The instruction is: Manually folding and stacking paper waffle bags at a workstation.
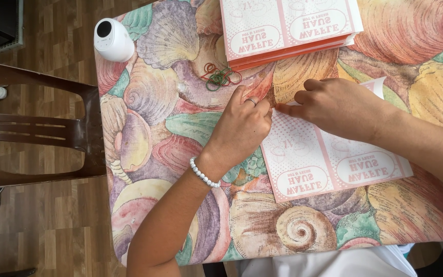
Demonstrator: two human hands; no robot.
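One white device (114,39) is seen at the far left of the table (149,154), with a few rubber bands (220,76) right of it. The left hand (239,131) is bent at the wrist, fingers pinched on the far left edge of one flat pink sheet (329,164). The right hand (337,107) is curled, pressed on the same edge. One stack (288,28) lies farther off.

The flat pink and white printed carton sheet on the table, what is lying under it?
Under the pink and white printed carton sheet shows only the seashell-patterned tablecloth. Both hands, left and right, press its upper edge, hiding that part; anything beneath the sheet cannot be seen.
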